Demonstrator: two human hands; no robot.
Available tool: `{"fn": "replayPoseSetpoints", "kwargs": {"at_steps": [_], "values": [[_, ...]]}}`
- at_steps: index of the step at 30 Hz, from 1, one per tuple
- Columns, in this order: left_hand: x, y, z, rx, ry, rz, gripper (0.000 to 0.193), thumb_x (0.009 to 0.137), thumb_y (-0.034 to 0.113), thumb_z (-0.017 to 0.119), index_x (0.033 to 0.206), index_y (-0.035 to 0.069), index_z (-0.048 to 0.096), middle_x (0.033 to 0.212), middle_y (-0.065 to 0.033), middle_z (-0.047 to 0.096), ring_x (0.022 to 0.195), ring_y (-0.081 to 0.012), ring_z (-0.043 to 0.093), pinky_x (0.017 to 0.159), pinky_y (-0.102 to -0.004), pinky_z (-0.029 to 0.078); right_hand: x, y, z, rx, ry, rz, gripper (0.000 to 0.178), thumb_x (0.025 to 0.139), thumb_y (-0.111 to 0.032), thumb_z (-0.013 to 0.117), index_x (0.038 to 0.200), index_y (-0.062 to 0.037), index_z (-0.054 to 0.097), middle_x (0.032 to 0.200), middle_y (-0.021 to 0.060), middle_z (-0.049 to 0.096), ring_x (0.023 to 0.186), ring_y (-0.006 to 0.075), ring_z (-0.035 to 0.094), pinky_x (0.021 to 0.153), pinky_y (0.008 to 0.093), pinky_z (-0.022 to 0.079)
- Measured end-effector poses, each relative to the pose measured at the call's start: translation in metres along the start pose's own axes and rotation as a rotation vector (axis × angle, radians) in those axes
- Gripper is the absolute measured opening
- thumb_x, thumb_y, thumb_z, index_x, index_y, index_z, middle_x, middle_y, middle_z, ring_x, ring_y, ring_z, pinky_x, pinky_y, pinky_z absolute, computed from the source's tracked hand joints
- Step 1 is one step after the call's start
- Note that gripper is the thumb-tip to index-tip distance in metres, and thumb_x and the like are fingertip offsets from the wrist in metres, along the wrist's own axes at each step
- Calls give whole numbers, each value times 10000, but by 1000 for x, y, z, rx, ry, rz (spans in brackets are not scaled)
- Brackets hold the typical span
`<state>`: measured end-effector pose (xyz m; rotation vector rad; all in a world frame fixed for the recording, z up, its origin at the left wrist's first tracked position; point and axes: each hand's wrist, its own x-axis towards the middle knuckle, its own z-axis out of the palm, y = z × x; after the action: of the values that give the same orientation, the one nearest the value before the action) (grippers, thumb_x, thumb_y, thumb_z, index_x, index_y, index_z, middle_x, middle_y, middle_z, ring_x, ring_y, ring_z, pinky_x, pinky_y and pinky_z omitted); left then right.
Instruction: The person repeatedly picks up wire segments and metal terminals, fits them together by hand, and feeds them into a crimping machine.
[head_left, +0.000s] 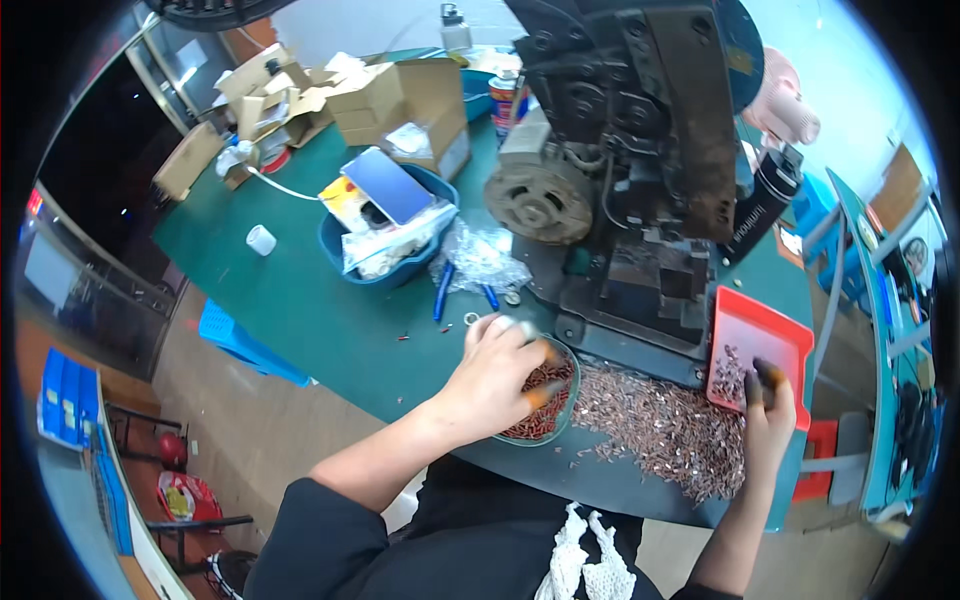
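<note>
My left hand point(500, 375) hangs over a round green-rimmed bowl point(574, 400) of small reddish-brown pieces point(535, 425). Its thumb and fingers are spread apart, with orange coverings on some tips, and I make out nothing between them. At the near edge of a shallow red tray point(765, 310), my right hand point(770, 415) reaches in with dark-tipped fingers stretched out and slightly apart. Small brown pieces point(730, 375) lie in the tray beside those fingertips. Between my hands, a wide heap of small brown and silvery pieces point(670, 430) covers the front of the table.
A large dark metal machine point(640, 200) with a round wheel stands behind the heap. Left of it are a blue tub point(400, 270) with packets, a clear plastic bag point(485, 255), blue-handled tool point(443, 292) and cardboard boxes point(400, 100). A black bottle point(765, 200) stands at the right.
</note>
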<state>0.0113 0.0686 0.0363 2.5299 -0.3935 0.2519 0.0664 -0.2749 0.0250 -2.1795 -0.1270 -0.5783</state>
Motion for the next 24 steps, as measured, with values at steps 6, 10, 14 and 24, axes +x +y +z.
{"fn": "replayPoseSetpoints", "kwargs": {"at_steps": [6,10,14,24], "values": [[-40,-16,10,209,65,-57,239,748,212,774,949,117,687,971,-46,577,1053,-265,519,1090,-528,253,-27,-24,7,50,-334,95,162,926,-82,634,1064,1,635,792,3,618,710,61,552,654,224,436],[-37,-19,24,272,142,-6,214,744,224,770,901,114,676,965,-45,579,1044,-254,529,1087,-530,259,-45,-41,29,91,-387,-62,139,875,-34,669,1010,-9,656,712,17,600,605,60,525,588,225,421],[-36,-18,29,215,202,-43,212,751,236,766,893,105,679,967,-58,559,1038,-271,523,1093,-525,251,-46,-69,35,87,-512,-52,155,838,-63,705,976,0,672,848,128,658,665,198,611,609,296,490],[-43,-11,24,170,281,6,152,747,197,764,869,130,705,953,-30,591,1017,-230,545,1086,-518,269,-60,-74,51,147,-525,-89,122,843,-62,703,952,-9,691,841,112,681,683,174,642,598,274,492]]}}
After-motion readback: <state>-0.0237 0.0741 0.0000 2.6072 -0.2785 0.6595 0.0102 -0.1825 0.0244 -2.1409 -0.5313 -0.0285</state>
